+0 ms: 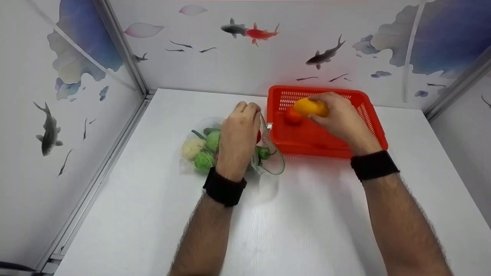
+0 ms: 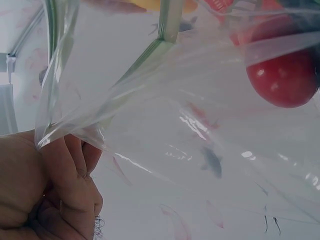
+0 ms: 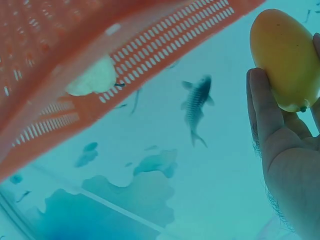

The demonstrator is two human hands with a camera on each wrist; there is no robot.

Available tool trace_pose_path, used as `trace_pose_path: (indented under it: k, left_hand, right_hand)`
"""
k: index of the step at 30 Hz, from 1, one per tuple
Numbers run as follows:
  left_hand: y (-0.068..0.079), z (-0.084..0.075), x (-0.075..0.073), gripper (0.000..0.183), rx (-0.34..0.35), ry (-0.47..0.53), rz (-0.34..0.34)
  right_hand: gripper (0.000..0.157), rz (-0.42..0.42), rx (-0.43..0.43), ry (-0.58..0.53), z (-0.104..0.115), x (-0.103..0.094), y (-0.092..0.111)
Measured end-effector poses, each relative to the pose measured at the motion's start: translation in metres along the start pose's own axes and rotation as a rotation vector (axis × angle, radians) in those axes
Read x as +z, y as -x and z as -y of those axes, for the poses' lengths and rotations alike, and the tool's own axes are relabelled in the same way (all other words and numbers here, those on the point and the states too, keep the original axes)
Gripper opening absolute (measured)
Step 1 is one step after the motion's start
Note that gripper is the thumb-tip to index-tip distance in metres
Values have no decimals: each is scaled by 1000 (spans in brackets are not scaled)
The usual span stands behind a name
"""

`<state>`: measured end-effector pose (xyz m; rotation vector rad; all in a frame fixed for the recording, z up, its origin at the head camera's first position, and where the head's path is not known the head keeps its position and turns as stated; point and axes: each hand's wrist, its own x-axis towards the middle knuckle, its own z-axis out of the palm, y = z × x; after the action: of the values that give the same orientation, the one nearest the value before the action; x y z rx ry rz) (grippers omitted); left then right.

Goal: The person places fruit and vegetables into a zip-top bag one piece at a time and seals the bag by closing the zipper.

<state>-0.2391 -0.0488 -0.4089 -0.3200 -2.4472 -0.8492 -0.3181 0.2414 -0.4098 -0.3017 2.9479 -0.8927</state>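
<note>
My right hand (image 1: 337, 115) holds a yellow mango (image 1: 310, 107) over the red basket (image 1: 326, 151), fingers and thumb on its sides. In the right wrist view the mango (image 3: 285, 57) shows its small dark stem end. My left hand (image 1: 239, 138) pinches the edge of a clear zip bag (image 1: 274, 168), whose green-lined mouth gapes towards the basket. Inside the bag lie a pale cauliflower (image 1: 193, 148), green vegetables (image 1: 204, 161) and a green pepper (image 1: 264, 153). The left wrist view shows a glossy red round vegetable (image 2: 282, 75) through the plastic. My left hand hides part of the bag.
An orange-red round fruit (image 1: 293, 116) lies in the basket's left side, just behind the mango. The basket stands on a white table (image 1: 307, 230) near the back wall (image 1: 245, 57). A side wall (image 1: 23, 115) painted with fish rises at the left.
</note>
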Motion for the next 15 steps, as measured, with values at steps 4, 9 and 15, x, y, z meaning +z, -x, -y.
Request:
trace_pose_path:
  k: [4, 9, 15]
  left_hand:
    - [0, 0, 0, 17, -3, -2, 4]
    - [0, 0, -1, 16, -7, -2, -2]
    - [0, 0, -1, 15, 0, 0, -11]
  right_hand:
    - [60, -36, -49, -9, 9, -4, 10]
    - [58, -72, -114, -11, 19, -8, 20]
    - [55, -114, -192, 8, 27, -11, 30]
